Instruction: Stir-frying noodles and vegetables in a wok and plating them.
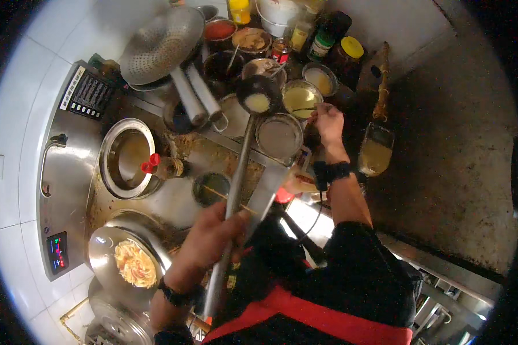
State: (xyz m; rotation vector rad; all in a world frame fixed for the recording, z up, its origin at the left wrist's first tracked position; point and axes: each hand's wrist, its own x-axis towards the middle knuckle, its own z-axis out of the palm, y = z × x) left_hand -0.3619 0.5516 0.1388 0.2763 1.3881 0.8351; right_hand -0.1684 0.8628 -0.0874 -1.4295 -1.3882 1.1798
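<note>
My left hand [211, 241] grips the long metal handle of a ladle [244, 164]. A thin wooden stick [216, 192] also shows at these fingers; whether it is held there I cannot tell. The ladle's dark bowl [246, 88] contains some pale yellow stuff and hangs among the seasoning bowls. My right hand [329, 123] pinches the handle of a small spoon [304, 109], whose end reaches into a metal bowl of yellowish contents [298, 95]. A bowl with a greyish surface [279, 136] lies just below it.
Shredded food [136, 263] lies in a wok [99, 246] at the lower left. Above it sits a round metal pot [108, 172] beside a red-capped bottle [170, 167]. A perforated strainer [164, 47] rests at the back. Right of the bowls is a bamboo-handled tool [382, 86].
</note>
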